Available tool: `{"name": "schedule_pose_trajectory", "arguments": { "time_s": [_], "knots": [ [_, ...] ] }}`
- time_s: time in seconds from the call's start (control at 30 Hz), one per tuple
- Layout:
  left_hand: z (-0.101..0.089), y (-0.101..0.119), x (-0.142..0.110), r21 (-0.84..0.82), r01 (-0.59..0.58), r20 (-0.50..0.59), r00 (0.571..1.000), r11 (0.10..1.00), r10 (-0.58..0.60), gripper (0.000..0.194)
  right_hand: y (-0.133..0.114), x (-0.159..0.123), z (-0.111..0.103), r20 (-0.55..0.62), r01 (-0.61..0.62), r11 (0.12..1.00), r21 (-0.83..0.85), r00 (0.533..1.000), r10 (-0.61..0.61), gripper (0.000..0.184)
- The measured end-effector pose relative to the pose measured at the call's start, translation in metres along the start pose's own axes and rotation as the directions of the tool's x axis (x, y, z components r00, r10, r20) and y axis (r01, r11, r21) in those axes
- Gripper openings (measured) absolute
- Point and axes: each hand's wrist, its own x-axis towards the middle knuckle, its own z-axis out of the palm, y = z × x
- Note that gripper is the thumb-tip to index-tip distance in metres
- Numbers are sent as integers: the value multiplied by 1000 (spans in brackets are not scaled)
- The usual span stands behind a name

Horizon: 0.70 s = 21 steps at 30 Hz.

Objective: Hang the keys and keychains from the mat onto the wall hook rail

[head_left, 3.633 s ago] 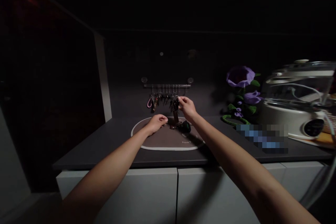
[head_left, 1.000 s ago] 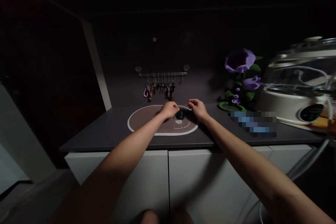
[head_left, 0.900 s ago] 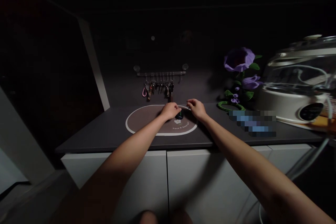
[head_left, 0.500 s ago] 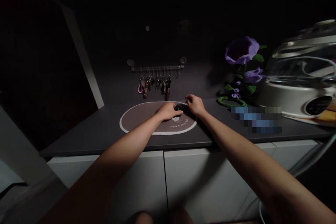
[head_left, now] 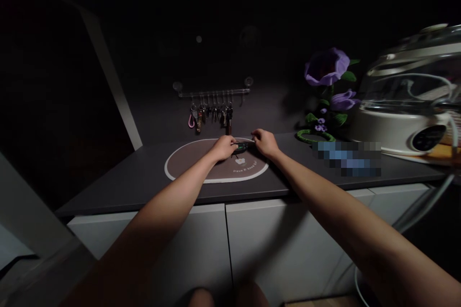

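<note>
A small black object with a greenish face and band-like ends (head_left: 242, 147), resembling a watch, is at the back right part of the oval brown mat (head_left: 194, 163). My left hand (head_left: 224, 147) is closed on its left end. At the other end is my right hand (head_left: 265, 143), fingers curled together. The object's dark right end reaches those fingers, but the hand hides whether they grip it. A white printed picture and lettering show on the mat in front of the object.
Several keys (head_left: 215, 112) hang from a clear hook rail (head_left: 216, 92) on the back wall. To the right are a purple flower decoration (head_left: 327, 67), a blurred-out blue item (head_left: 345, 158) and a white appliance with a clear top (head_left: 385, 129). White cabinet doors (head_left: 266, 240) lie below the dark countertop (head_left: 118, 180).
My left hand has shifted slightly left and back. The black object now lies stretched between both hands, showing more of its greenish face. My right hand has hardly moved.
</note>
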Motion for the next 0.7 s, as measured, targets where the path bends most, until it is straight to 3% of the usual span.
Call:
{"name": "schedule_pose_trajectory", "arguments": {
  "time_s": [0.1,0.3,0.5,0.7],
  "knots": [
    [-4,-6,2,106,-51,-113,992,993,63,17,0,0,0,0,13,1000,8,1000,-13,27],
    [-13,-12,7,79,-68,-252,964,995,86,22,-3,-1,0,-17,46,997,61,999,-45,25],
    [-22,-12,9,-45,-44,-384,923,998,23,22,-10,-3,-2,-36,122,983,137,992,-118,23],
    [-27,-12,11,-268,-70,-437,898,961,-56,19,-15,-7,-4,-56,217,951,221,976,-210,23]
  ]
}}
